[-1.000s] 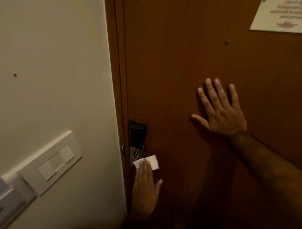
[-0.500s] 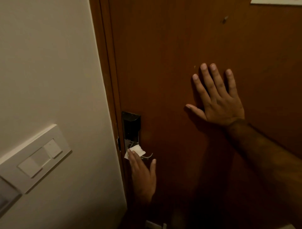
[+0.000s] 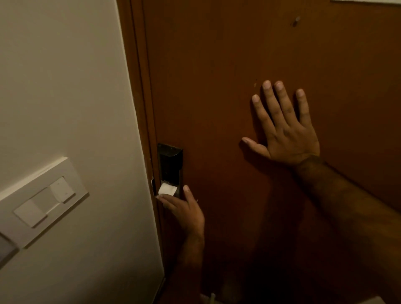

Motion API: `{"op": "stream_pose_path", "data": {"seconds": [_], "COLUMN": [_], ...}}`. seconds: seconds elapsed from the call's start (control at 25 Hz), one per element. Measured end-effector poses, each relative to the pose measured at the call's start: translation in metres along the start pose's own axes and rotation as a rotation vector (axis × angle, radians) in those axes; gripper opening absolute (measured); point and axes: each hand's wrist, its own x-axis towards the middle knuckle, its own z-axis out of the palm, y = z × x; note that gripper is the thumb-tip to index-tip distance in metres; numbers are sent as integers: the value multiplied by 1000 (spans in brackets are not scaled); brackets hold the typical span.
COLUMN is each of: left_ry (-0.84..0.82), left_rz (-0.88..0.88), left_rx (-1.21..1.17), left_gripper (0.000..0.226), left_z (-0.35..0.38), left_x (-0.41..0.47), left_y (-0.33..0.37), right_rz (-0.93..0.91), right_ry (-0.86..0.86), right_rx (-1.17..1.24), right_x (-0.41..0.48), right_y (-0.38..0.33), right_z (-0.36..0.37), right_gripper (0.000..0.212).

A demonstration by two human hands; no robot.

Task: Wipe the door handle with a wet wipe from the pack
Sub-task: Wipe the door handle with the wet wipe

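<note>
A dark lock plate (image 3: 170, 165) is fixed to the left edge of the brown wooden door (image 3: 217, 86). My left hand (image 3: 184, 211) presses a small folded white wet wipe (image 3: 167, 190) against the lower part of the plate, where the handle is; the hand and wipe hide the handle lever. My right hand (image 3: 284, 128) lies flat on the door to the right, fingers spread, holding nothing. The wipe pack is not in view.
A cream wall (image 3: 65, 86) stands to the left of the door frame, with a white switch panel (image 3: 41, 201) on it. The bottom edge of a paper notice (image 3: 366, 1) shows at the top right of the door.
My left hand has carried the wipe left and up, from the door face below the handle onto the lower lock plate. My right hand stays flat on the door.
</note>
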Motion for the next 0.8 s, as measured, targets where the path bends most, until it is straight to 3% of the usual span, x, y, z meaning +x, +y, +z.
{"op": "stream_pose_path", "data": {"seconds": [0.24,0.36,0.6,0.68,0.8], "left_ry": [-135,-214,-6,22,-3], "left_rz": [-36,-127,-246,-189,8], "left_rx": [0,-147,-404,-323,1], "left_gripper": [96,94,84,84,83], "left_z": [19,35,18,8,-6], "left_x": [-66,-91,-41,-17,-1], "left_y": [-12,1,18,20,8], "right_rz": [1,2,0,-1,0], "right_ry": [4,-7,-12,-13,-10], "right_rx": [14,31,30,40,31], "right_x": [0,1,-2,0,1], "right_y": [-1,-1,0,0,-1], "right_z": [0,0,0,-1,-1], "right_gripper": [102,102,100,100,100]}}
